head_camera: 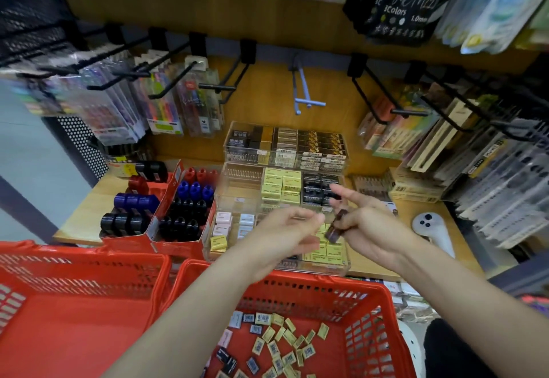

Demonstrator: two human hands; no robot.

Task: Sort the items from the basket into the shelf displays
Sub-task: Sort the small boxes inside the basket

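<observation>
While right hand (367, 226) grips dark eraser (335, 226), left hand (285, 229) beside it, relaxed open.

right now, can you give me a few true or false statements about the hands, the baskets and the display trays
1. The right hand holds a small dark item. True.
2. The left hand grips a yellow eraser. False: it holds nothing visible.
3. The right basket is empty. False: many small wrapped erasers lie loose in it.
4. The left basket shows only its bare red floor. True.
5. Both hands hover over the clear display trays. True.
</observation>
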